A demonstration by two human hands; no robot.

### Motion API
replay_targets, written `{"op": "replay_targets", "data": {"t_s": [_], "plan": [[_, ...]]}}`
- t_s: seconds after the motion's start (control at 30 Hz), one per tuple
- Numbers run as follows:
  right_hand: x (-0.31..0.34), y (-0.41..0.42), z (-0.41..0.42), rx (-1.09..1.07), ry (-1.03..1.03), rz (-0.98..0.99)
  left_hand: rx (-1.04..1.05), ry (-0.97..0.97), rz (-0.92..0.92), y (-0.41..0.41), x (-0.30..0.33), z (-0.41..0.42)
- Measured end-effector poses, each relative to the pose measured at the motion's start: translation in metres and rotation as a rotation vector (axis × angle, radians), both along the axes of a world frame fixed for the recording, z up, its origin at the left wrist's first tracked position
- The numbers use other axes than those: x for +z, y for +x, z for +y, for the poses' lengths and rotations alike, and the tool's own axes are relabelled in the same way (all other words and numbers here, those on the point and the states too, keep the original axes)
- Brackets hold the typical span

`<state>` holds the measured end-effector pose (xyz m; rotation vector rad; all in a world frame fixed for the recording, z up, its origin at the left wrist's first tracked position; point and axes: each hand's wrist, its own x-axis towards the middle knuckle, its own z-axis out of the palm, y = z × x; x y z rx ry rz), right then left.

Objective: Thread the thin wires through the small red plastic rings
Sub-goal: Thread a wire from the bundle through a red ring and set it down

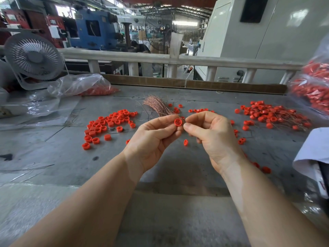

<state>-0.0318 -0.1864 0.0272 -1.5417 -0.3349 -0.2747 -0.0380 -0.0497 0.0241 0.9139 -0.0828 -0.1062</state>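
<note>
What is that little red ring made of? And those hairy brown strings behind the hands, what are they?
The red ring pinched in the left hand looks like plastic: one even bright colour, smooth, moulded shape, slight shine. The strings are a bundle of thin wires, probably copper: they glint pinkish-brown like metal and hold a springy curve. Whether they are coated cannot be told.

Small red plastic ring (177,122): smooth, slight gloss. Loose red plastic rings (108,124) on table: same finish. Bundle of thin coppery metal wires (159,106): shiny, fine. Grey table surface (71,157): matt, scuffed, stained. Clear plastic bag (78,85): glossy, crinkled. Brown cardboard strip (195,84): matt. White plastic desk fan (33,57): smooth, matt.
</note>
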Motion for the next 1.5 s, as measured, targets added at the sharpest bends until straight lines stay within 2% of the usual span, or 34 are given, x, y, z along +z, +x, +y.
{"op": "replay_targets", "data": {"t_s": [0.57,0.83,1.1,1.5], "plan": [[-0.0019,0.0009,0.0022,-0.049,-0.068,-0.006,0.031,0.065,-0.026,0.0009,-0.0034,0.0009],[-0.0021,0.0003,0.0030,-0.054,-0.081,0.007,0.038,0.027,-0.041,-0.0006,-0.0026,-0.0002],[-0.0021,0.0008,0.0016,-0.065,-0.083,-0.006,0.005,0.011,0.037,0.0004,-0.0001,0.0026],[0.0003,0.0003,0.0027,-0.072,-0.069,-0.039,0.026,-0.009,0.045,-0.0007,0.0006,0.0011]]}}
